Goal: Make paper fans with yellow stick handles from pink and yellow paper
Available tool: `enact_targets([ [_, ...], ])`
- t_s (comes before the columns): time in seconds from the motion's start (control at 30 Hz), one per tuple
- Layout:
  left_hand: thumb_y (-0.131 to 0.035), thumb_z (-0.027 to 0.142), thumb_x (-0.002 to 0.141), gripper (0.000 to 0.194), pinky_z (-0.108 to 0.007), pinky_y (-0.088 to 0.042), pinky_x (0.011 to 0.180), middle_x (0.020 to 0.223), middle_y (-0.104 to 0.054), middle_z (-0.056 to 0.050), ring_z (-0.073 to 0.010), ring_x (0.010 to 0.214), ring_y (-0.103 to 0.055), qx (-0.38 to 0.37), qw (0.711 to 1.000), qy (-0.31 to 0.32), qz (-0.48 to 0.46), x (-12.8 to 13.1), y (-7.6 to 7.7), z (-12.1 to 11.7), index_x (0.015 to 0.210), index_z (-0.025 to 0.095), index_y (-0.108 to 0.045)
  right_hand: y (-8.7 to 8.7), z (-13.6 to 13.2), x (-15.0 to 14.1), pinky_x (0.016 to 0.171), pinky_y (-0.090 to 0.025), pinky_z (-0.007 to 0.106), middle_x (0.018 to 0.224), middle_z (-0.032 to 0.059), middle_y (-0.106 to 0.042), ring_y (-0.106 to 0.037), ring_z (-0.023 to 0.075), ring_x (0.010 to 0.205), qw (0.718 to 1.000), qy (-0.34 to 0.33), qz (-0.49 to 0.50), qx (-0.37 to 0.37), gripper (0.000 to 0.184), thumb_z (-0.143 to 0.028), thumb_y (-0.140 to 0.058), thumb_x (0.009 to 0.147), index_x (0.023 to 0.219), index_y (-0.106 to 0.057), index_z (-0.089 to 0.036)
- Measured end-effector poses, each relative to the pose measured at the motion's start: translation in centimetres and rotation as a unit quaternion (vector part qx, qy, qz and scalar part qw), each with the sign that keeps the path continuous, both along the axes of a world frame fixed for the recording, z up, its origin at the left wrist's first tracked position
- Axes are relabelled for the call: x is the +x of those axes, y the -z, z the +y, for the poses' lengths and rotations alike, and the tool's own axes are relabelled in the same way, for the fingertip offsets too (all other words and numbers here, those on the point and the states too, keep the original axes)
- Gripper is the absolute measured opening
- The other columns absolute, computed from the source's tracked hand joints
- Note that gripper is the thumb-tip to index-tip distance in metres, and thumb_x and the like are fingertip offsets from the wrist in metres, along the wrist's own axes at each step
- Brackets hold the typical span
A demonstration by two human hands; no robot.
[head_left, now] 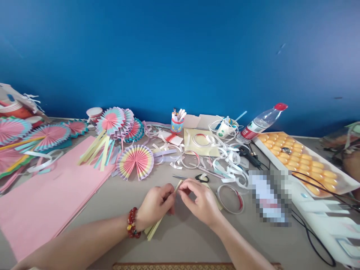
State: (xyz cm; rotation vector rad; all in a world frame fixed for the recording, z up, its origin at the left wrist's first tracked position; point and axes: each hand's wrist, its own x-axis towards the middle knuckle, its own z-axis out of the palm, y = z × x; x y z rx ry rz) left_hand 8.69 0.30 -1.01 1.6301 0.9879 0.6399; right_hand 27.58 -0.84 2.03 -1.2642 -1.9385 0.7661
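My left hand (159, 204), with a red bead bracelet at its wrist, is closed around a bundle of pale yellow paper strips (155, 229). The lower ends stick out beneath the palm, and the upper end shows between both hands. My right hand (198, 198) pinches at that upper end with thumb and forefinger. Just beyond the fingers lie scissors (203, 178) with black handles. A roll of double-sided tape (230, 199) rests to the right of my right hand. Ahead on the table is a pleated paper fan (135, 162) in pink, yellow and lilac.
Pink paper sheets (56, 195) cover the left side, with more paper fans (111, 122) behind. Curled white tape backing (229, 161) litters the middle. To the right stand a tilted bottle (261, 123), a tray of yellow oval pieces (298, 159) and a white power strip (317, 213) with cables.
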Motion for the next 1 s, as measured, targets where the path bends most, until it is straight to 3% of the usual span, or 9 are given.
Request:
enact_targets([
  [0.33, -0.046, 0.017, 0.086, 0.011, -0.020, -0.037, 0.053, 0.057, -0.067, 0.004, -0.0128, 0.050, -0.060, 0.180, 0.976, 0.003, 0.125, -0.1, 0.1, -0.1, 0.078, 0.022, -0.053, 0.9, 0.0, -0.1, 0.066, -0.042, 0.025, 0.075, -0.0015, -0.059, -0.057, 0.0137, 0.068, 0.998, 0.017, -0.006, -0.056, 0.011, -0.017, -0.054, 0.088, 0.079, -0.056, -0.022],
  [0.63, -0.044, 0.016, 0.088, 0.013, -0.020, -0.040, 0.056, 0.059, -0.070, 0.004, -0.0136, 0.053, -0.064, 0.122, 0.985, 0.026, 0.117, -0.3, -0.4, 0.0, 0.078, 0.022, -0.050, 0.7, 0.0, -0.2, 0.066, -0.043, 0.026, 0.077, -0.0002, -0.059, -0.057, 0.0147, 0.070, 0.997, 0.006, -0.008, -0.072, 0.012, -0.017, -0.050, 0.089, 0.080, -0.054, -0.023],
  [1.0, -0.045, 0.017, 0.090, 0.015, -0.020, -0.040, 0.056, 0.059, -0.069, 0.004, -0.0131, 0.052, -0.063, 0.124, 0.985, 0.031, 0.112, -0.4, -0.4, 0.0, 0.077, 0.022, -0.051, 1.0, 0.1, -0.2, 0.068, -0.043, 0.026, 0.078, -0.0006, -0.060, -0.057, 0.0146, 0.071, 0.997, 0.003, -0.003, -0.079, 0.011, -0.015, -0.051, 0.087, 0.080, -0.055, -0.023],
])
